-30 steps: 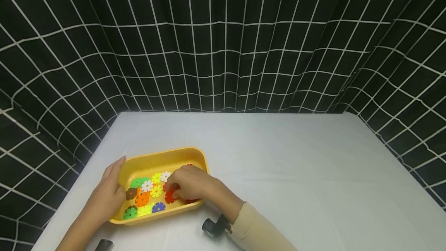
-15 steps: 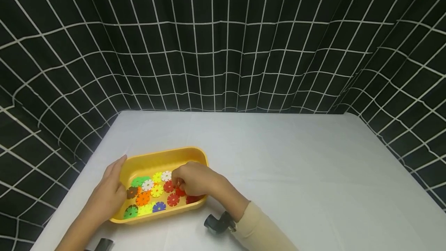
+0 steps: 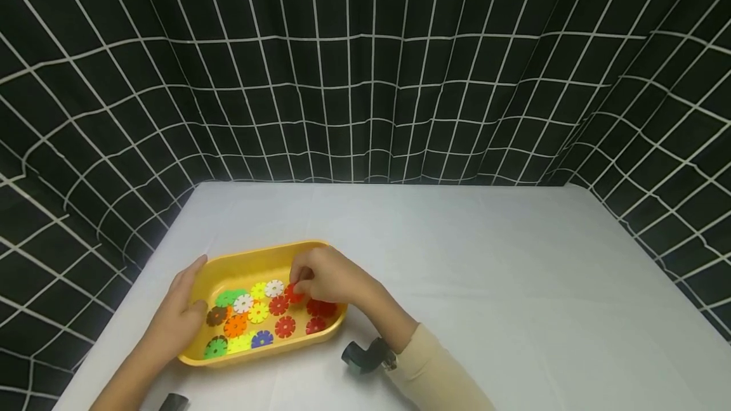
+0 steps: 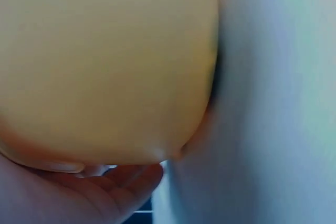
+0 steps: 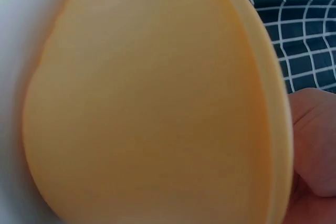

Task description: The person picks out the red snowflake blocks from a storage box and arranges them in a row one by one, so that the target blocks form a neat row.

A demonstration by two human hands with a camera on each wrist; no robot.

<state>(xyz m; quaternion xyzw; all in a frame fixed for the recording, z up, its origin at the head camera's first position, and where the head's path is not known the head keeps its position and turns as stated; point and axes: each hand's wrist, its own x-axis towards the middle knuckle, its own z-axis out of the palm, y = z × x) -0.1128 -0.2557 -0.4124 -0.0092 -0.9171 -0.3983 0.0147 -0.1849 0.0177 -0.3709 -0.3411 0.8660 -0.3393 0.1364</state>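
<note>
A yellow plastic tray (image 3: 268, 349) holds several flat, notched snowflake discs in different colours. My left hand (image 3: 176, 317) grips the tray's left end, the thumb on the near inner side and the fingers along the outside. In the left wrist view, fingers (image 4: 134, 184) curl close along the tray's wall. Inside the right part of the tray, my right hand (image 3: 328, 276) pinches a red snowflake disc (image 3: 294, 294) between thumb and index finger. More red discs (image 3: 285, 326) lie beside and below it. The right wrist view has the tray's outer wall (image 5: 147, 103) hiding the fingertips.
In the tray's left part lie green (image 3: 216, 347), orange (image 3: 235, 326), brown, yellow and white discs, with a blue disc (image 3: 262, 339) by the near wall. A white cloth (image 3: 485, 284) covers the table. Dark checked curtains (image 3: 371, 68) surround it.
My right hand has moved right and away from me inside the tray, and a red disc has shifted with its fingers. More red discs now show. The left hand stays at the tray's end.
</note>
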